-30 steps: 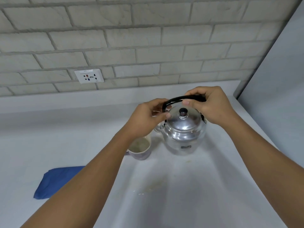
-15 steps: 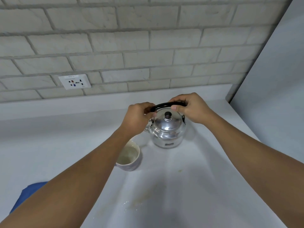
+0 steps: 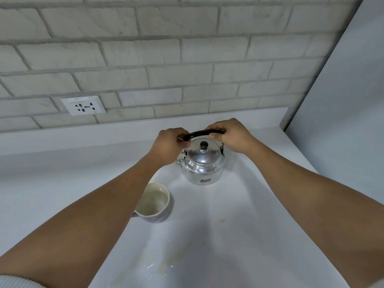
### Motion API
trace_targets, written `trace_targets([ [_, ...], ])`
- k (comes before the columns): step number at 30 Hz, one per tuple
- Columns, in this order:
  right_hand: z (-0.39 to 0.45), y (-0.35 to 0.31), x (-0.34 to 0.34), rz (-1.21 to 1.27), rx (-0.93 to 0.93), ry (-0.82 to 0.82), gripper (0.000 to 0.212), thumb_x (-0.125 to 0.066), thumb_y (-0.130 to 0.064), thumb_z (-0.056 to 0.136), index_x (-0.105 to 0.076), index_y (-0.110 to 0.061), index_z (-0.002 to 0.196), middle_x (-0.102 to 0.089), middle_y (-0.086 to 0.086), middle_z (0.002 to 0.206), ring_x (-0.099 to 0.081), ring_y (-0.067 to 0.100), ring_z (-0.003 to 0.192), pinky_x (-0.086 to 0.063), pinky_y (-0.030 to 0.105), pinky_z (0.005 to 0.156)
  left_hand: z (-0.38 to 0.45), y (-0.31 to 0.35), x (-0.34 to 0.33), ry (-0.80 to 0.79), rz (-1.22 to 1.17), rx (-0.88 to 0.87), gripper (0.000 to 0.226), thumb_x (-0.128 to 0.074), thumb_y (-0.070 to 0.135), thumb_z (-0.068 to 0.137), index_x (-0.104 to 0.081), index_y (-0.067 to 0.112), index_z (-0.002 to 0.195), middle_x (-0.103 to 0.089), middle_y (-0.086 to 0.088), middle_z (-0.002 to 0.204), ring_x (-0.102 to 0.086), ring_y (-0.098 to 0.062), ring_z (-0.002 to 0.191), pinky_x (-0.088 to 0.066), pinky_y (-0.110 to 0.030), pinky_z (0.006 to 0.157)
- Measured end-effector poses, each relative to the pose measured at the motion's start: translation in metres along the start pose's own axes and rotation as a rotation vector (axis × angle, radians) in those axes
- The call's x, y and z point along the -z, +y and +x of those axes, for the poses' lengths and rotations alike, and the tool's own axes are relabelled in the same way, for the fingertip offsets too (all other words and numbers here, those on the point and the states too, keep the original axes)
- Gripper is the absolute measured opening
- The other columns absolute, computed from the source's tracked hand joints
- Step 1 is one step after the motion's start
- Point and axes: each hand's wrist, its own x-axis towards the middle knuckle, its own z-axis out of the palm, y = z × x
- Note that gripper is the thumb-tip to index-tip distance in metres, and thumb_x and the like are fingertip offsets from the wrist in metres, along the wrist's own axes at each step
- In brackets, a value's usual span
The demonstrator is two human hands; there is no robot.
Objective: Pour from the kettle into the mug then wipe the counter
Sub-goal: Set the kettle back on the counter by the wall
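A shiny metal kettle [image 3: 203, 165] with a black handle and a dark lid knob stands upright on the white counter [image 3: 239, 215], near the back wall. My left hand [image 3: 169, 145] grips the left end of the handle and my right hand [image 3: 230, 135] grips the right end. A pale mug [image 3: 154, 202] holding cloudy liquid stands in front and to the left of the kettle, partly hidden by my left forearm. Yellowish spill marks and droplets [image 3: 166, 265] lie on the counter near the front.
A pale brick wall with a white socket plate [image 3: 83, 105] rises behind the counter's raised back ledge. A plain grey panel [image 3: 342, 121] closes off the right side.
The view has tilted up and pulled back, so the kettle and mug appear farther away. The blue cloth at the left has dropped out of view. Both hands remain on the kettle handle.
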Motion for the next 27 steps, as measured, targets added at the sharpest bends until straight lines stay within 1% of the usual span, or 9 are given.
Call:
trace_targets([
  [4, 0.005, 0.003, -0.001, 0.007, -0.006, 0.003, 0.023, -0.073, -0.012, 0.088, -0.079, -0.023, 0.108, -0.078, -0.004, 0.101, -0.07, 0.012, 0.094, -0.049, 0.018, 0.081, 0.002, -0.002, 0.0, 0.013, -0.004, 0.007, 0.012, -0.075, 0.017, 0.089, -0.075, 0.019, 0.101, -0.078, 0.002, 0.089, -0.073, -0.019, 0.085, -0.044, -0.002, 0.063],
  [10, 0.005, 0.001, 0.0, 0.016, -0.05, -0.002, 0.026, -0.075, -0.013, 0.088, -0.078, -0.022, 0.112, -0.077, -0.005, 0.106, -0.069, 0.011, 0.1, -0.049, 0.021, 0.086, 0.001, -0.001, -0.001, 0.009, 0.031, -0.022, 0.019, -0.074, 0.014, 0.09, -0.074, 0.018, 0.109, -0.079, -0.001, 0.101, -0.072, -0.018, 0.087, -0.041, 0.003, 0.067],
  [12, 0.002, -0.004, 0.001, 0.009, -0.075, -0.018, 0.034, -0.078, -0.015, 0.086, -0.075, -0.02, 0.119, -0.075, -0.003, 0.116, -0.068, 0.012, 0.109, -0.048, 0.025, 0.1, -0.003, 0.0, 0.003, -0.008, 0.018, -0.026, 0.031, -0.077, 0.012, 0.087, -0.072, 0.018, 0.117, -0.076, 0.001, 0.111, -0.072, -0.014, 0.094, -0.046, -0.001, 0.077],
  [13, 0.001, -0.008, 0.001, -0.011, -0.073, -0.021, 0.039, -0.08, -0.017, 0.085, -0.073, -0.021, 0.122, -0.073, -0.004, 0.12, -0.066, 0.012, 0.113, -0.046, 0.028, 0.105, -0.006, 0.001, 0.005, -0.018, 0.007, -0.032, 0.036, -0.078, 0.011, 0.086, -0.071, 0.018, 0.121, -0.075, 0.001, 0.115, -0.072, -0.015, 0.099, -0.052, -0.011, 0.086],
  [15, -0.004, -0.016, 0.002, -0.081, -0.025, 0.006, 0.043, -0.08, -0.024, 0.084, -0.07, -0.027, 0.125, -0.069, -0.009, 0.124, -0.061, 0.009, 0.115, -0.044, 0.027, 0.106, -0.016, 0.003, 0.012, -0.02, 0.026, -0.047, 0.044, -0.079, 0.014, 0.086, -0.067, 0.018, 0.128, -0.072, 0.001, 0.123, -0.069, -0.017, 0.108, -0.054, -0.03, 0.098],
  [16, -0.007, -0.021, 0.002, -0.107, 0.013, 0.028, 0.042, -0.08, -0.026, 0.084, -0.07, -0.029, 0.124, -0.067, -0.012, 0.123, -0.059, 0.008, 0.114, -0.043, 0.026, 0.104, -0.022, 0.004, 0.017, -0.006, 0.052, -0.056, 0.048, -0.079, 0.017, 0.087, -0.064, 0.019, 0.132, -0.069, 0.001, 0.129, -0.067, -0.016, 0.112, -0.053, -0.033, 0.102],
  [18, -0.015, -0.033, 0.002, -0.125, 0.088, 0.059, 0.035, -0.078, -0.027, 0.085, -0.073, -0.032, 0.119, -0.064, -0.013, 0.119, -0.056, 0.007, 0.111, -0.043, 0.025, 0.1, -0.037, 0.005, 0.029, 0.048, 0.095, -0.073, 0.053, -0.078, 0.02, 0.088, -0.061, 0.022, 0.137, -0.064, 0.002, 0.137, -0.064, -0.014, 0.118, -0.05, -0.03, 0.104],
  [22, -0.032, -0.062, -0.009, -0.082, 0.156, 0.033, 0.028, -0.076, -0.021, 0.085, -0.076, -0.03, 0.111, -0.067, -0.006, 0.117, -0.061, 0.014, 0.112, -0.049, 0.037, 0.102, -0.077, 0.002, 0.059, 0.09, 0.099, -0.073, 0.046, -0.079, 0.019, 0.088, -0.064, 0.022, 0.132, -0.065, 0.004, 0.135, -0.064, -0.012, 0.114, -0.049, -0.022, 0.097],
  [27, -0.066, -0.094, -0.049, 0.068, 0.122, -0.003, 0.033, -0.076, -0.021, 0.084, -0.073, -0.035, 0.114, -0.068, -0.018, 0.115, -0.064, 0.002, 0.105, -0.052, 0.03, 0.095, -0.148, -0.021, 0.093, 0.148, 0.109, 0.004, 0.038, -0.079, 0.019, 0.088, -0.07, 0.026, 0.125, -0.067, 0.015, 0.121, -0.066, -0.006, 0.106, -0.046, -0.009, 0.09],
])
